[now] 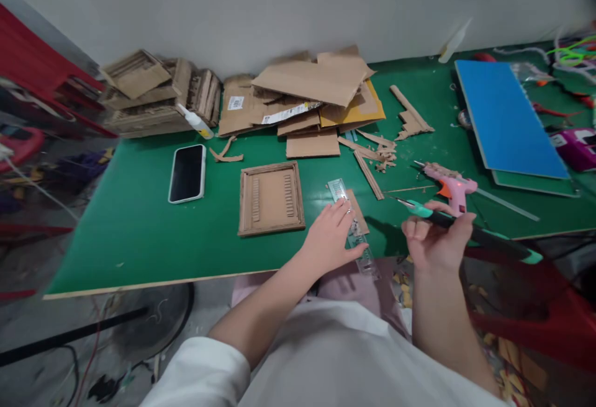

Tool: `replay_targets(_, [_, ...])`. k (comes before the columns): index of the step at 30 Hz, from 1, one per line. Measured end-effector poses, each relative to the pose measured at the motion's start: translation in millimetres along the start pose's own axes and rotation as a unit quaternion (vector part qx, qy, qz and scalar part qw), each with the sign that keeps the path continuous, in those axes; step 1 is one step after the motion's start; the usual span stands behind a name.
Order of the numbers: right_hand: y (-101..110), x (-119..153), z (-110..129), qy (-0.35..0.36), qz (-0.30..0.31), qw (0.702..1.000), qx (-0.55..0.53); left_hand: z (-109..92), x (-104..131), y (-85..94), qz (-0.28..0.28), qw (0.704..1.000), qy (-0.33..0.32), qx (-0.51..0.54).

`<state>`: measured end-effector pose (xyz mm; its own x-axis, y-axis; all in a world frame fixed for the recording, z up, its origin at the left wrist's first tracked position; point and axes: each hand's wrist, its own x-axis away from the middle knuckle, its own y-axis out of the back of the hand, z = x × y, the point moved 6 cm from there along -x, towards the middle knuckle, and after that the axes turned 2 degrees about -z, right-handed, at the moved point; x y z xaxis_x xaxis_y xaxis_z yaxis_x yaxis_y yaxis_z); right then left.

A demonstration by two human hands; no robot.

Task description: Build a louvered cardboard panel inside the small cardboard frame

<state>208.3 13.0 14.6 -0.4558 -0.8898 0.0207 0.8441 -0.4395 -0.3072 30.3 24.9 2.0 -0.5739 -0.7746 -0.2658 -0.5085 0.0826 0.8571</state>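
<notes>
1. The work in hand looks like measuring and cutting cardboard by hand. The left hand [328,227] lies over a clear ruler [337,190], fingers spread and pressing from above, the thumb out to the side; they are not closed around anything.
2. Under the ruler, a small cardboard piece [358,211] shows along its right side, near the front edge of the green worktop [153,252].
3. The right hand [435,239] has its fingers closed around a teal and black craft knife [493,239]. The tip points left, apart from both piece and ruler, so no cut is being made.
4. What seems done: a shallow cardboard frame [272,199] lies left of the left hand, walled on all four sides, with two facing rows of short ridged strips [256,199] inside. Offcuts [384,157] beyond the ruler suggest that cutting has been done here.
5. What seems left: the small piece is outside the frame, probably awaiting trimming. Whether any line is already scored on it cannot be told.
6. Gluing may follow: the pink glue gun [459,187] rests untouched beyond the right hand. How many more pieces are needed does not show.
</notes>
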Motion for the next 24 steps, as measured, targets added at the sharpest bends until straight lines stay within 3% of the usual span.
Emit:
replay_targets(6, [-18, -16, -9, 0.044, -0.058, 0.996, 0.041, 1, 0, 1.2, 0.0, 1.0, 0.007, 0.005])
replay_targets(12, [-36, -14, -18, 0.082, 0.007, 0.987, 0.141, 1, -1, 0.4, 0.007, 1.0, 0.008, -0.006])
replay_targets(20, [-37, -16, -38, -0.005, 0.058, 0.995, 0.087, 2, -1, -0.1, 0.01, 1.0, 0.003, -0.012])
replay_targets(24, [-43, -14, -40, -0.008, 0.113, 0.988, 0.105, 2, -1, -0.9, 0.013, 1.0, 0.003, -0.018])
